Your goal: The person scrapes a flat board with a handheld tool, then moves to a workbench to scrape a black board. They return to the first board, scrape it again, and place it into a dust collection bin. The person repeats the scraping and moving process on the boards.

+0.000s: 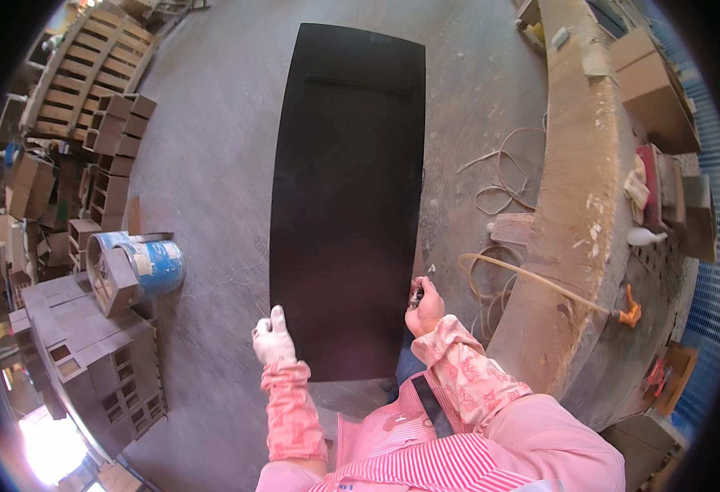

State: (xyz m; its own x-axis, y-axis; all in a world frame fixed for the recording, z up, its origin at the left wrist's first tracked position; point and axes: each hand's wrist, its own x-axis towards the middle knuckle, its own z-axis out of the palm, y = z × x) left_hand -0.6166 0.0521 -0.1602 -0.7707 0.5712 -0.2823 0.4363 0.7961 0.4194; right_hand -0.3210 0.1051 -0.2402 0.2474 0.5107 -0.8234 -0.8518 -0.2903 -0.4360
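A long black panel (347,203) with a faintly glossy face stretches away in front of me. My left hand (274,338), in a white glove, is at its near left edge with the fingers curled and the thumb pointing up along the edge. Whether that hand grips the panel or something small is hidden. At the near right edge, my bare right hand (426,307) closes around a small dark-handled tool (418,297). A light pointed tip (432,269) shows just beyond the fingers; its exact kind cannot be told.
To the right runs a worn workbench (572,184) bearing cardboard boxes (655,86), a white bottle (645,237) and an orange air gun (631,312). Its hose (538,280) loops down to the floor. On the left stand blue buckets (160,267), stacked grey-brown box pieces (101,357) and a wooden pallet (92,71).
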